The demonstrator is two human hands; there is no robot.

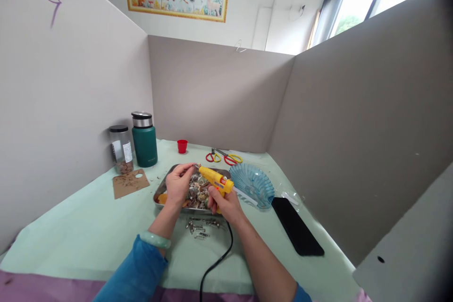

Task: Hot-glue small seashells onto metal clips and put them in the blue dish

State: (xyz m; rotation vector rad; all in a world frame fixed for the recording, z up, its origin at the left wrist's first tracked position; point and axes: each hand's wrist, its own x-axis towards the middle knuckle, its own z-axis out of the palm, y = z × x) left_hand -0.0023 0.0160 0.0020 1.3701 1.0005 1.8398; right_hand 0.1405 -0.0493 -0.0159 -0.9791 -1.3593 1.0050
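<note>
My right hand (226, 203) is wrapped round the grip of a yellow hot glue gun (214, 178), whose nozzle points up and left. At the nozzle tip, my left hand (179, 183) pinches something small; the fingers mostly hide it, so its kind cannot be made out. Both hands are above a metal tray (155, 198) filled with seashells (198, 192). On the near side of the tray lie several small silvery metal clips or pins (200, 227). A black cord (221, 258) runs from the glue gun toward the front edge.
A blue shell-shaped dish (253, 181) and a black flat slab (297, 226) are at right. Behind the tray are a red cup (182, 146) and scissors (231, 158). At left stand a green flask (145, 144), a jar (121, 151) and a brown card (130, 184). Partition walls enclose the table.
</note>
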